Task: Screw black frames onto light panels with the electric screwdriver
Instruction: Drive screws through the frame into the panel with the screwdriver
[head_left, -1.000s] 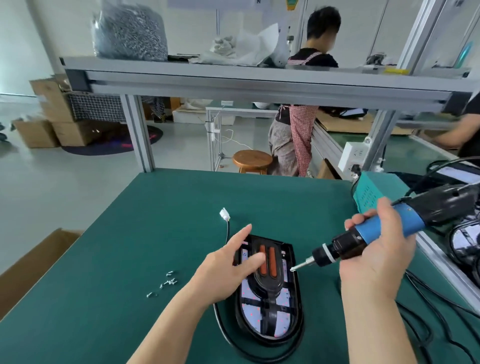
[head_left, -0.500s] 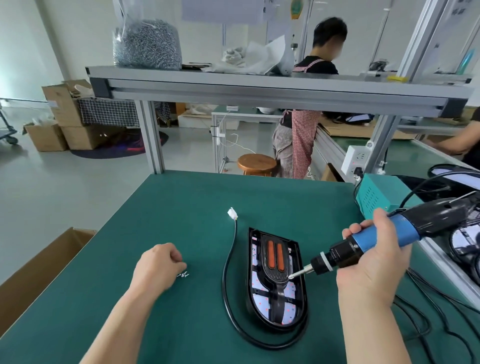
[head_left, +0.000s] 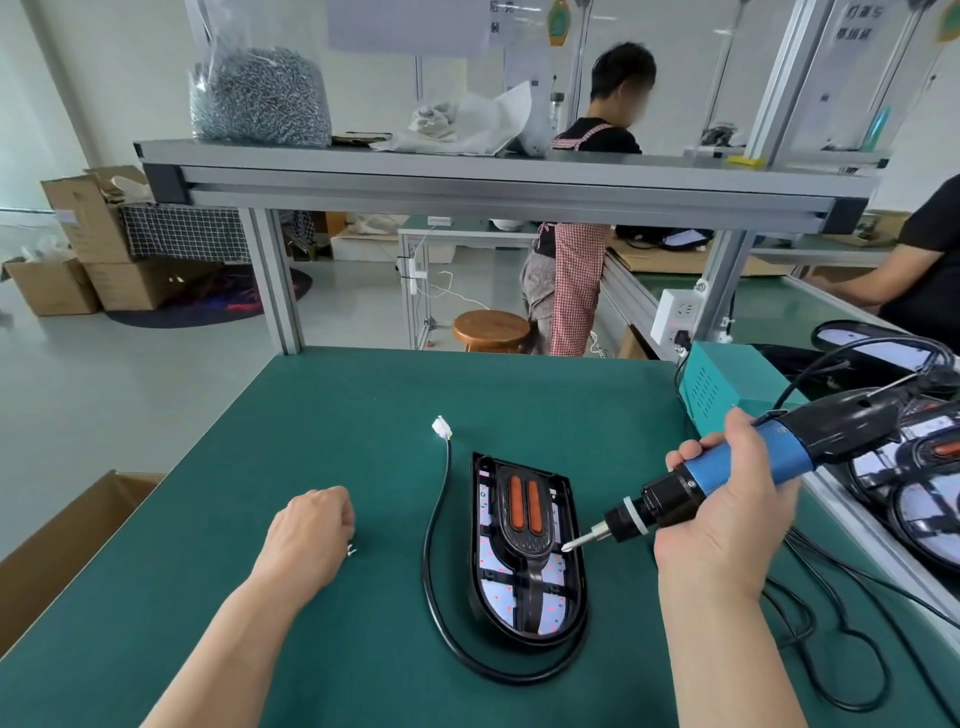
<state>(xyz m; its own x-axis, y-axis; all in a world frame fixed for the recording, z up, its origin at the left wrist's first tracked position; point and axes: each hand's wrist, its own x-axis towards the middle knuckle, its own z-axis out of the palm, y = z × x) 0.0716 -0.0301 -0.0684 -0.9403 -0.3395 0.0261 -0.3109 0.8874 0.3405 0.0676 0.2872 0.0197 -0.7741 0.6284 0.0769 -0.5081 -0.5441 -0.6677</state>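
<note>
Right hand (head_left: 727, 525) grips the electric screwdriver (head_left: 670, 496), bit at the black frame (head_left: 525, 566); lower-left, left hand (head_left: 310, 532) curls by screws (head_left: 351, 550), grasp hidden.

One screwdriver (head_left: 784, 457), two hands (left hand (head_left: 310, 536), right hand (head_left: 727, 525))

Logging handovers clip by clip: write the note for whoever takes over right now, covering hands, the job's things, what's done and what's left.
Left hand: curled over loose screws on the green mat; whether it holds one is hidden.
Right hand: grips the electric screwdriver, bit tip at the black frame's right edge.
Things: frame sits on the light panel, flat on the mat, cable looped around its left and near sides.
Done: frame seated; driven screws cannot be made out.
Left: load a screw, drive the frame down.
</note>
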